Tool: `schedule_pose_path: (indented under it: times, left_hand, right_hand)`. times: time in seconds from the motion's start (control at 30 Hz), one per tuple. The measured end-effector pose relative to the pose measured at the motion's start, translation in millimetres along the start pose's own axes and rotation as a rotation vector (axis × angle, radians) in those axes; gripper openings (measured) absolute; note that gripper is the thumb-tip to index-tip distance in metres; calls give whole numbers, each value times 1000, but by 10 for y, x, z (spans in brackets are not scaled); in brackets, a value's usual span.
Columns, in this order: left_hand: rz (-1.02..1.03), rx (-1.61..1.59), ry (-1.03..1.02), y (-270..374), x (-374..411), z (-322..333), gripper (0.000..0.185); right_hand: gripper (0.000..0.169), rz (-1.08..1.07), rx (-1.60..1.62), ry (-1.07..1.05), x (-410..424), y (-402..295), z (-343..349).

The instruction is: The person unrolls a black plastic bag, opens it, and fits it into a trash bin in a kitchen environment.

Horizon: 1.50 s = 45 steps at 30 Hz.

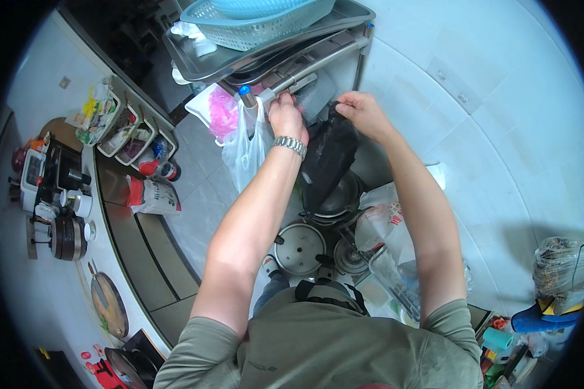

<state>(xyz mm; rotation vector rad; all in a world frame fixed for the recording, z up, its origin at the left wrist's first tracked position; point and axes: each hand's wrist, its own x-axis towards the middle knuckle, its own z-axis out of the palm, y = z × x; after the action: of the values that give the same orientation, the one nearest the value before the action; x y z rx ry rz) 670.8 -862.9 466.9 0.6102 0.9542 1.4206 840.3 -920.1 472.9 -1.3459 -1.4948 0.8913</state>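
Note:
A black plastic bag hangs in front of me, below the top of a metal rack. My right hand pinches its upper edge between thumb and fingers. My left hand, with a metal-band watch at the wrist, is up against the rack's tubular rail. Its fingertips are partly hidden, so whether it grips anything does not show. Beside that hand a white plastic bag hangs from the rack's corner post. Pink plastic shows behind the white bag.
Blue plastic baskets sit on a metal tray atop the rack. Below my arms, a pressure-cooker lid and a dark pot are near my feet. A counter runs along the left; a tiled wall stands at right.

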Motion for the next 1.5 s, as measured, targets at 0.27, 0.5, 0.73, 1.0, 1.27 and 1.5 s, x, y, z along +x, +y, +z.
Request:
schedule_pose_path:
  times: [0.27, 0.5, 0.73, 1.0, 1.27, 1.5]
  left_hand:
    - [112, -9, -238, -59, 62, 19, 14]
    - [28, 71, -230, 65, 42, 16, 15]
    - [-27, 89, -262, 86, 89, 4, 14]
    - [-83, 169, -285, 136, 81, 7, 14]
    - [-89, 198, -289, 193, 99, -33, 15]
    - [-60, 186, -250, 234, -12, 20, 16]
  right_hand:
    - [11, -79, 13, 67, 205, 25, 167]
    - [8, -55, -79, 61, 291, -248, 240]
    - [10, -27, -109, 94, 381, -350, 297]
    - [13, 63, 16, 74, 539, -204, 254]
    - [12, 139, -12, 43, 531, -377, 273]
    - [13, 110, -31, 48, 545, -300, 246]
